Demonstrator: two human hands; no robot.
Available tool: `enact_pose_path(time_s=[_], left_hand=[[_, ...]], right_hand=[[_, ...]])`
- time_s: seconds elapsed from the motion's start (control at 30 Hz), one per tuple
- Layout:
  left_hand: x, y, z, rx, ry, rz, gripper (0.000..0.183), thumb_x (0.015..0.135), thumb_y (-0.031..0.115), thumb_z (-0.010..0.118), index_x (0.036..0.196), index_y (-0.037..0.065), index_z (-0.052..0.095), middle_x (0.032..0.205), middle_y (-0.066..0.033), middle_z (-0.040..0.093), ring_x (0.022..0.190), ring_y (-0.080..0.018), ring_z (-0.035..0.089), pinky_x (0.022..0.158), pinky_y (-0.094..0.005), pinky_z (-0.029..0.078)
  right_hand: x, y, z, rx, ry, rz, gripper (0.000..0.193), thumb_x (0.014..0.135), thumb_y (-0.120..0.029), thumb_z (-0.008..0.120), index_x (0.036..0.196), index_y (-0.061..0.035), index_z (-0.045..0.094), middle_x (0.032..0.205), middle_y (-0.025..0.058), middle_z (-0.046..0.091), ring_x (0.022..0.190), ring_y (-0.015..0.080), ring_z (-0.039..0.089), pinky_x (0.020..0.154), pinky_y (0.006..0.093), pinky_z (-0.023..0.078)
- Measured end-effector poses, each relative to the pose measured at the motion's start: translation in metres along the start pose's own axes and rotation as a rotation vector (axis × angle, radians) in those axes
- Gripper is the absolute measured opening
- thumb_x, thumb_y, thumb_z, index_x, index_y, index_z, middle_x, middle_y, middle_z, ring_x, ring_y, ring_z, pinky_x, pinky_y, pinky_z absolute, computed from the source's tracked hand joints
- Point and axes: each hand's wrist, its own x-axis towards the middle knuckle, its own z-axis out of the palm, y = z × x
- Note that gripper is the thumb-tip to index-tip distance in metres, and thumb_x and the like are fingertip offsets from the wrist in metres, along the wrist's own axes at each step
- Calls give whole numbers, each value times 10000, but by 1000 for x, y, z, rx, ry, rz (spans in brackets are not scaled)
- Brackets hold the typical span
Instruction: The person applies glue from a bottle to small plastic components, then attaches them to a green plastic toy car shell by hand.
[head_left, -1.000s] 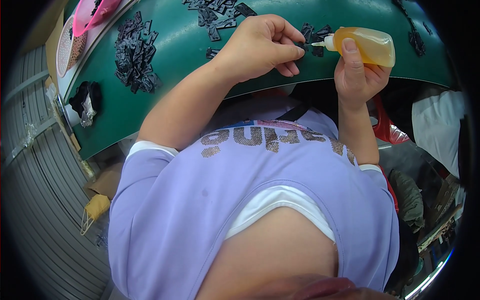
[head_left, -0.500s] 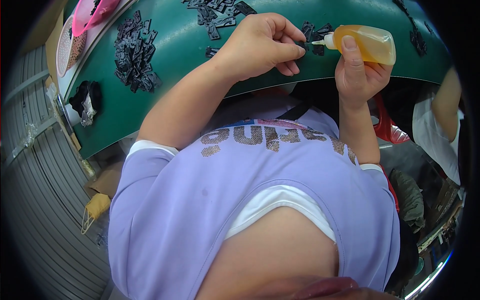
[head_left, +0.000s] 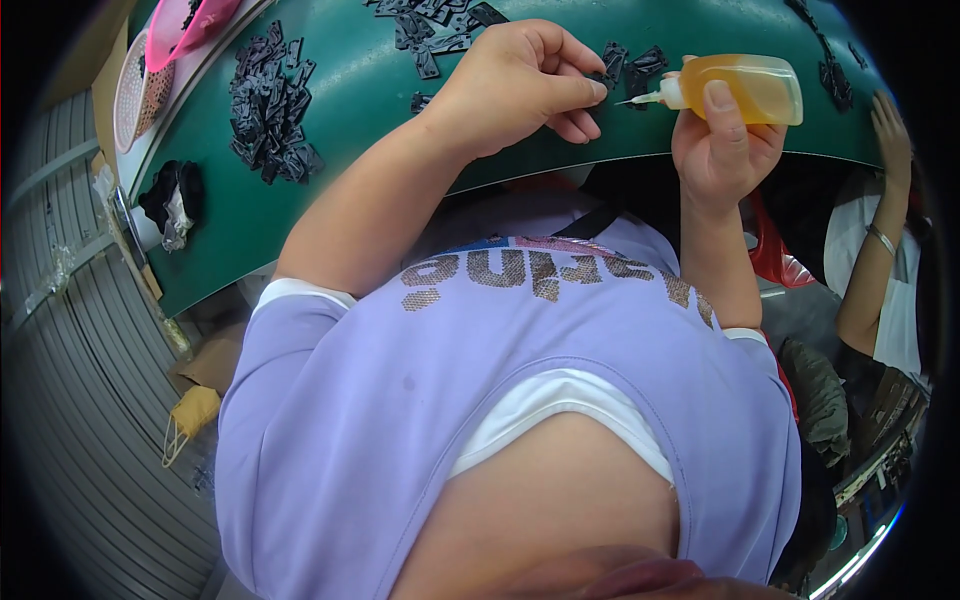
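My right hand (head_left: 728, 150) is closed around a clear squeeze bottle (head_left: 752, 88) of amber liquid, thumb on its near side. The bottle lies level, its thin needle tip pointing left, a short gap from my left fingertips. Over the green table, my left hand (head_left: 520, 88) has its thumb and forefinger drawn together, the other fingers curled below. What sits in that pinch is mostly hidden. Just beyond the fingertips, several small flat black parts (head_left: 646, 62) lie on the table.
A large pile of black parts (head_left: 270, 110) covers the left of the green table (head_left: 360, 120), with more at the far middle. Pink baskets (head_left: 140, 105) stand at the far left. A co-worker's hand (head_left: 890, 135) rests at the right table edge.
The bottle has shifted slightly right, its tip drawing back from my left fingertips. The dark piece seen there before is now barely visible. A co-worker's hand has come onto the right table edge.
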Motion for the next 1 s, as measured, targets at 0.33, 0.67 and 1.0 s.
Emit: enact_pose_path(time_s=[0.33,0.67,1.0], left_hand=[[2,-1,1,16,5,9,249,849,53,652,1043,-75,562,810,-117,648,665,-168,674,586,-239,569],[2,0,2,35,15,4,248,852,51,650,1044,-78,564,802,-115,650,664,-168,675,584,-238,569],[2,0,3,7,34,19,243,847,55,655,1030,-80,571,793,-107,645,651,-156,668,578,-235,565]], right_hand=[[-8,3,-9,-128,-63,7,250,809,34,634,1046,-13,567,980,93,631,872,173,658,826,306,535],[-8,3,-7,-129,-75,16,261,807,41,643,1050,-7,564,983,98,632,879,172,656,833,304,531],[-1,8,-14,-81,23,-36,219,836,32,625,1044,-6,572,968,97,651,840,171,663,771,294,552]])
